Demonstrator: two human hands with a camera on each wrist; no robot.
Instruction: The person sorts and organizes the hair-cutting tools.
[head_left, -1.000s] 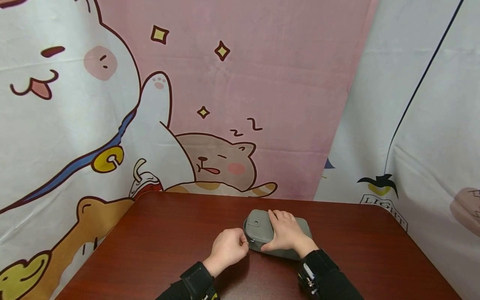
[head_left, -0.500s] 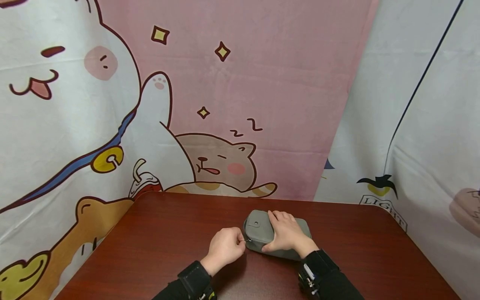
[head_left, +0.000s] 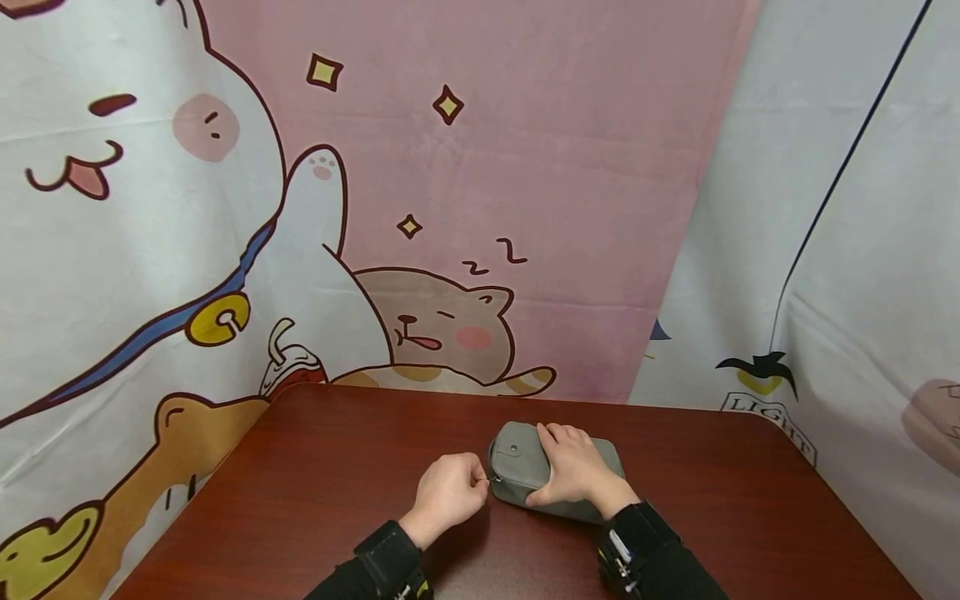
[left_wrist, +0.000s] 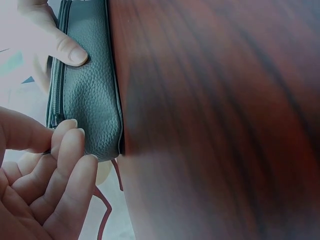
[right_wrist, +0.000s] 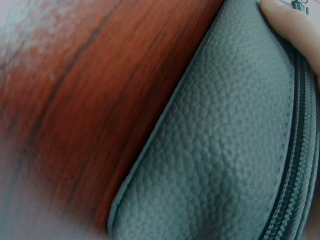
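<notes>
A grey-green pebbled leather zip pouch (head_left: 517, 467) lies on the dark red wooden table. My right hand (head_left: 573, 467) holds it down from above, fingers spread over the top and thumb (left_wrist: 70, 50) on the near side. At the pouch's left end, my left hand (head_left: 453, 490) pinches the zipper pull between thumb and finger; the pull itself is mostly hidden by the fingertips. The zipper slider (left_wrist: 55, 121) shows right beside them in the left wrist view. From there the zipper (right_wrist: 295, 165) runs along the pouch's side, with its teeth meshed in the right wrist view.
The wooden table (head_left: 337, 467) extends around the pouch, with its back edge just behind it. A pink and white cloth (head_left: 570, 208) printed with cartoon animals hangs beyond that edge.
My left hand has shifted slightly left, drawing a little away from the pouch's end while pinching the zipper pull. My right hand and the pouch stay nearly in place.
</notes>
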